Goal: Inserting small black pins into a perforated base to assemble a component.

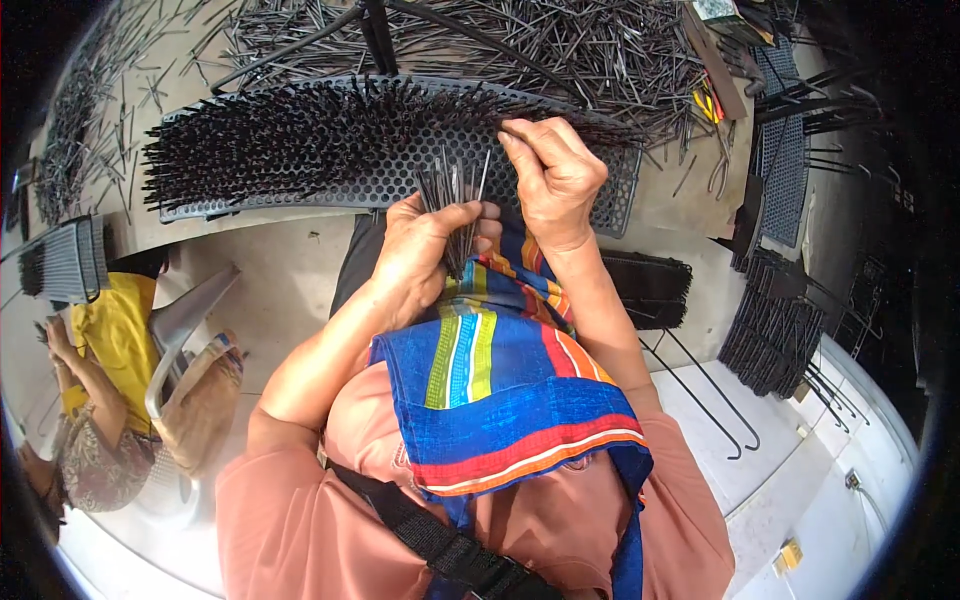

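Note:
A bundle of thin dark rods [452, 200] fans upward out of my left hand [412, 245], whose fingers and thumb are wrapped round it. My right hand [560, 180] is pinched just over the perforated plate [612, 190], to the right of the bundle. What its fingertips hold, if anything, is hidden. The plate is long, dark grey and covered in round holes. Upright black rods [290, 140] crowd its left and back parts, while bare holes show along the front middle and right.
Loose rods [600, 50] heap behind the plate. Pliers [717, 178] and yellow-handled tools [708, 106] lie on the table at right. A filled black rack [648, 290] stands beside my right forearm. At left, a person in yellow [115, 325] works near a grey chair [195, 320].

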Demonstrator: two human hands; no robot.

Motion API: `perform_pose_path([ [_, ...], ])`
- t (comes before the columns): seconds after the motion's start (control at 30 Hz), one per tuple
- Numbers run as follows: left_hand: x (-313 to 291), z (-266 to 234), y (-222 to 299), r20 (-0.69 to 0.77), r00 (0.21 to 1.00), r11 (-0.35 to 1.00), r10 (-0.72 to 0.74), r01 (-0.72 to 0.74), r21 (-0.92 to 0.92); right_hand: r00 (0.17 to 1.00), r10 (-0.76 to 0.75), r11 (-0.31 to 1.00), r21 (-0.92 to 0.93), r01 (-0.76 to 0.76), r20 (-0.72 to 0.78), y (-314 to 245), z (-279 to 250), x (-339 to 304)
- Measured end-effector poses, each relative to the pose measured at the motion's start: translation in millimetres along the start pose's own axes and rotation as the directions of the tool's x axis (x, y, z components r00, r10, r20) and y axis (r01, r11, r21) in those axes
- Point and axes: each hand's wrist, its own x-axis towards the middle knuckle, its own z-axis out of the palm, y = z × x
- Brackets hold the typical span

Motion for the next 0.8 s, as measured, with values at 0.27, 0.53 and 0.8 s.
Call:
perform_pose_path([
  [0.27,-1,0,-1,0.128,0.992,0.997,-0.003,-0.006,0.072,0.630,0.565,0.457,0.434,-0.776,0.533,-15,-24,-15],
  [0.53,2,1,-5,0.056,0.998,0.997,0.027,-0.031,0.071,0.751,0.641,0.506,0.648,-0.570,0.160,-2,-31,-13],
  [0.8,3,4,-7,0.059,0.998,0.997,-0.024,0.019,0.080,0.928,0.302,0.911,0.352,-0.214,-0.219,15,-22,-9],
])
